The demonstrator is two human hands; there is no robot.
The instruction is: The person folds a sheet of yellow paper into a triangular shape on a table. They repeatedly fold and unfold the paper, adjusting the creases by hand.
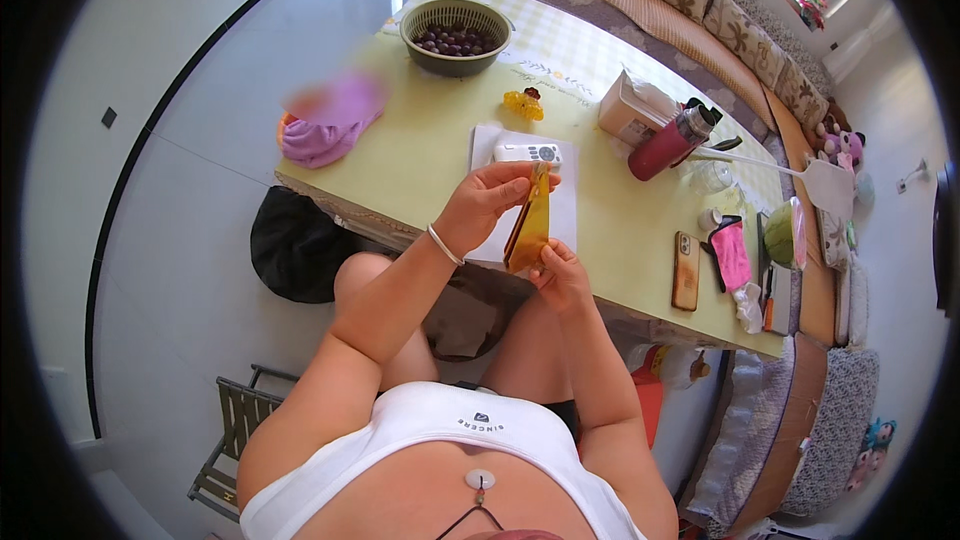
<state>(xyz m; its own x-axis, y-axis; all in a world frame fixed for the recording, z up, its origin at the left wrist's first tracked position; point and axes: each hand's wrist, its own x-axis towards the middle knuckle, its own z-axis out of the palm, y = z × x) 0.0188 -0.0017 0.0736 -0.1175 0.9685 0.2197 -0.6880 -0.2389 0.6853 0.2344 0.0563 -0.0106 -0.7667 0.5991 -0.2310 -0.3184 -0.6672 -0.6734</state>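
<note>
Above the near edge of the table (410, 155) I hold a folded gold sheet (530, 225), shiny and narrow toward its top. My left hand (487, 202) pinches its upper end between thumb and fingers. At its lower right corner, my right hand (563, 275) grips it with the thumb and fingertips. Behind the hands lies a white sheet of paper (567, 210), partly hidden by them. A white remote control (515, 153) rests on that paper, just beyond the gold sheet. Farther back sits a small yellow and brown object (524, 105) whose kind I cannot make out.
A basket (410, 45) of dark round fruit stands far left. Toward the right are a tissue box (622, 115), a maroon thermos (668, 145), a white fly swatter (825, 185), a phone (686, 270) and a pink cloth (731, 252). A purple cloth (325, 140) shows at the left edge.
</note>
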